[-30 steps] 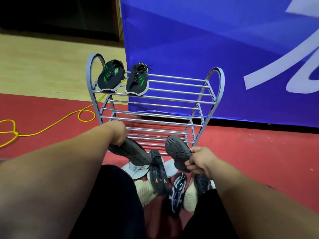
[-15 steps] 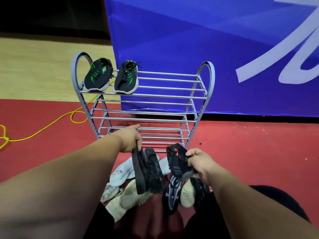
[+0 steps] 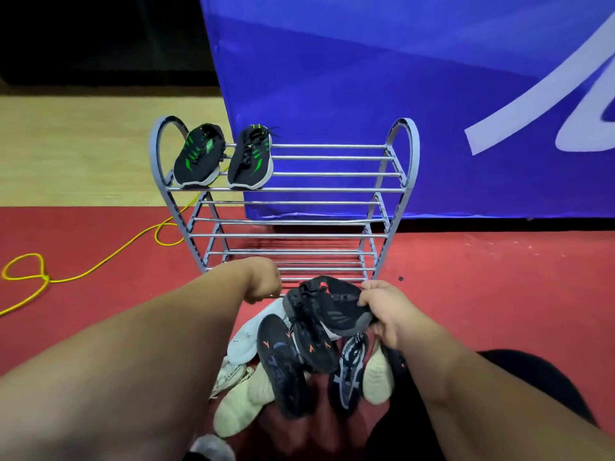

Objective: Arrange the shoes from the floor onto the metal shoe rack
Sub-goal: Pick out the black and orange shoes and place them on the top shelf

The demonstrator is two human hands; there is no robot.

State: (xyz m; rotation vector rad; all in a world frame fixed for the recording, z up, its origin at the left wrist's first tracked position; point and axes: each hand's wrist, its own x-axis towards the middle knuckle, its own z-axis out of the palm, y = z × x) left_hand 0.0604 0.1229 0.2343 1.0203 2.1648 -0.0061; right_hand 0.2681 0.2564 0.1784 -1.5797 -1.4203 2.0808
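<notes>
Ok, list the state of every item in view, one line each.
Rack: upright on the floor.
Green pair: on its top shelf, left end.
Dark shoe: lifted, gripped by the right hand.
Left hand: fingers curled under, grip hidden.
Orange-marked shoes: in the pile below the hands.
White shoes: heaped on the floor.
Cable: loose, looped on the floor.

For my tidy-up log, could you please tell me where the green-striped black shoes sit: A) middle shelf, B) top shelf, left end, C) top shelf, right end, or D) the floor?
B: the green-striped black shoes stand at the left end of the top shelf of the rack.
</notes>
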